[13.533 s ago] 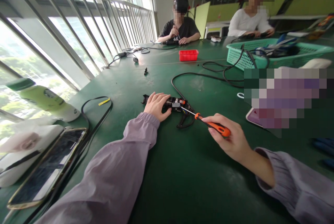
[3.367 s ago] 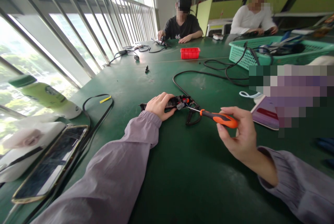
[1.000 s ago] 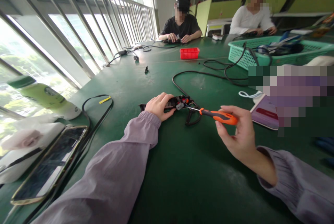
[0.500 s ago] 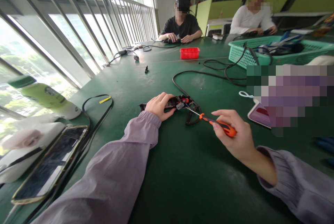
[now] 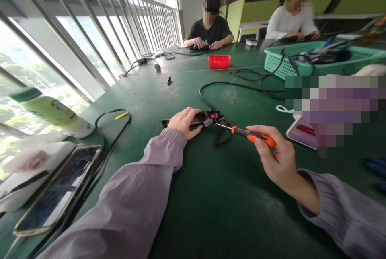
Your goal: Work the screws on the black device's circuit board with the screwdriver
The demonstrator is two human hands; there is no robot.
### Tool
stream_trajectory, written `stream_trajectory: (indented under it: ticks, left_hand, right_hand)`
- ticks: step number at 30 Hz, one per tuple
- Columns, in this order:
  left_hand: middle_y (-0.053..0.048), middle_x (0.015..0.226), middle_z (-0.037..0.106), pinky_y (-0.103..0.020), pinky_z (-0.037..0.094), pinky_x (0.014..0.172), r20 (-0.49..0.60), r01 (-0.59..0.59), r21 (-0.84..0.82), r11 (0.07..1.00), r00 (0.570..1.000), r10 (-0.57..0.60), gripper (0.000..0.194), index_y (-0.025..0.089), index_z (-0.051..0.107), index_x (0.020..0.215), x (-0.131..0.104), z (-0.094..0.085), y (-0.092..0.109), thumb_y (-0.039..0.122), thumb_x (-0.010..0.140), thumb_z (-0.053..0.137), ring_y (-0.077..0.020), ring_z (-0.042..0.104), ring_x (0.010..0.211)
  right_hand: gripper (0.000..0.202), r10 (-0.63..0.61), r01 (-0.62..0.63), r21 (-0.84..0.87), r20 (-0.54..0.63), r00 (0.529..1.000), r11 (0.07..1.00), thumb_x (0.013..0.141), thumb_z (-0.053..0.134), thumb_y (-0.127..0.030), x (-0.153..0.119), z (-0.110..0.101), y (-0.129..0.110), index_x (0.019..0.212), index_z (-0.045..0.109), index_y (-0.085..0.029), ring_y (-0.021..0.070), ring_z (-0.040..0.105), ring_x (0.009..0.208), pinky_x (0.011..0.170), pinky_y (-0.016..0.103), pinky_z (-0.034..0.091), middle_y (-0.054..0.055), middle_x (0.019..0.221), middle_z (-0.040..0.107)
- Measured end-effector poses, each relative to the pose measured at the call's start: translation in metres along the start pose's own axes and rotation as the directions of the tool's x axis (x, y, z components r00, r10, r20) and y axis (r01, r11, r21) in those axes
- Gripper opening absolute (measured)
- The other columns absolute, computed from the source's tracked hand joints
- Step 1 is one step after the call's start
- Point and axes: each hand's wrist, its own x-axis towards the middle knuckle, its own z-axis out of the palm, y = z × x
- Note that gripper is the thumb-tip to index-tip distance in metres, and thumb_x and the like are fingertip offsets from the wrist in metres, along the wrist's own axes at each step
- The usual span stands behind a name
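On the green table lies a black corded device [image 5: 197, 120] with its casing off, showing red and grey parts and wires inside. My left hand [image 5: 186, 123] is closed over its body and presses it to the tabletop. An orange-and-black screwdriver [image 5: 255, 136] is gripped by its handle in my right hand [image 5: 277, 154], thumb below and fingers on top. Its thin shaft points left, the tip at the wires and grey part inside the device; exact contact is too small to tell. A black loop-shaped part [image 5: 223, 136] sits at the device's right end.
A black cable [image 5: 211, 85] runs from the device toward a green basket [image 5: 273, 62] of tools. Beyond stand a red tray [image 5: 219, 62] and a small black piece [image 5: 169, 80]. Left are a phone [image 5: 57, 190] and a bottle [image 5: 54, 112]. Two people sit across the table.
The screwdriver's handle has shifted slightly right and lies more level. My right-hand fingers have changed their hold on it. My left hand and the device have stayed put.
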Motion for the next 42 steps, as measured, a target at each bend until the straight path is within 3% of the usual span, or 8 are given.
stream_trajectory:
  ticks: [4,10,16,20,26,31,36,42]
  left_hand:
    - [-0.004,0.097,0.059,-0.029,0.047,0.074,-0.005,-0.003,0.001,1.0,1.0,0.003,0.038,0.021,0.049,0.109,-0.0001,0.0006,-0.0009,0.037,0.075,0.054,-0.0188,0.06,0.086]
    - [-0.004,0.096,0.059,-0.028,0.047,0.073,-0.012,-0.012,0.013,1.0,1.0,0.013,0.038,0.02,0.049,0.11,-0.0004,0.0011,-0.001,0.037,0.076,0.053,-0.0189,0.06,0.086]
    - [-0.004,0.096,0.059,-0.028,0.047,0.073,-0.008,-0.007,0.003,1.0,1.0,0.007,0.038,0.02,0.049,0.109,-0.0002,-0.0009,0.0008,0.037,0.076,0.053,-0.0189,0.06,0.086]
    - [-0.005,0.097,0.059,-0.028,0.047,0.073,-0.005,-0.013,0.008,1.0,1.0,0.013,0.038,0.02,0.049,0.109,0.0,-0.0004,0.0003,0.037,0.076,0.053,-0.019,0.06,0.086]
    - [-0.004,0.096,0.059,-0.028,0.047,0.073,-0.016,-0.023,0.017,1.0,1.0,0.023,0.038,0.02,0.049,0.11,0.0002,0.0012,-0.0012,0.038,0.076,0.052,-0.0186,0.059,0.085]
    - [-0.004,0.095,0.059,-0.028,0.047,0.071,-0.02,-0.029,0.025,0.999,0.999,0.03,0.039,0.019,0.049,0.11,-0.0004,0.0011,-0.0011,0.038,0.076,0.052,-0.0185,0.059,0.083]
    - [-0.004,0.096,0.059,-0.028,0.047,0.071,-0.021,-0.031,0.034,0.999,0.999,0.031,0.039,0.02,0.049,0.11,-0.0006,0.001,-0.0017,0.037,0.076,0.053,-0.0185,0.059,0.083]
    - [-0.004,0.096,0.058,-0.028,0.047,0.072,-0.023,-0.028,0.03,0.999,0.999,0.029,0.038,0.02,0.049,0.11,-0.0004,0.0015,-0.0018,0.038,0.076,0.053,-0.0183,0.06,0.084]
  right_hand:
    - [0.037,-0.034,0.038,0.036,-0.096,0.995,0.999,0.078,0.054,-0.019,-0.0011,0.0018,0.002,0.115,0.049,-0.023,0.018,0.058,0.083,0.069,0.033,0.05,0.006,0.101,0.058]
    - [0.018,0.039,-0.039,0.02,0.042,0.998,0.999,0.081,0.05,-0.021,-0.0007,0.0021,0.0006,0.099,0.053,-0.023,0.0139,0.056,0.061,0.058,0.03,0.049,0.001,0.077,0.059]
    - [0.038,-0.045,0.059,0.09,-0.149,0.988,0.994,0.078,0.056,-0.019,-0.0015,0.0057,0.003,0.115,0.047,-0.022,0.0193,0.061,0.085,0.072,0.035,0.051,0.008,0.104,0.056]
    - [0.026,0.047,-0.045,0.093,-0.021,0.999,0.995,0.079,0.055,-0.019,-0.0023,0.0046,0.0024,0.105,0.051,-0.022,0.0133,0.058,0.063,0.058,0.03,0.049,0.004,0.091,0.058]
    - [0.034,-0.043,0.05,0.052,-0.132,0.99,0.997,0.076,0.057,-0.016,0.0014,0.0038,0.0008,0.109,0.049,-0.021,0.018,0.058,0.087,0.075,0.033,0.049,0.006,0.099,0.056]
    - [0.023,0.073,-0.074,0.054,0.01,0.997,0.996,0.079,0.054,-0.019,0.0004,0.0034,-0.0005,0.102,0.052,-0.022,0.0133,0.057,0.061,0.058,0.028,0.047,-0.001,0.071,0.056]
    - [0.037,-0.017,0.032,0.089,-0.157,0.987,0.995,0.074,0.061,-0.016,0.0003,0.0045,0.0003,0.109,0.05,-0.022,0.0171,0.06,0.085,0.074,0.032,0.05,0.005,0.099,0.058]
    - [0.026,0.061,-0.06,0.075,-0.014,0.998,0.995,0.078,0.058,-0.02,-0.001,0.004,0.0017,0.103,0.052,-0.022,0.0141,0.059,0.066,0.063,0.03,0.049,0.001,0.079,0.059]
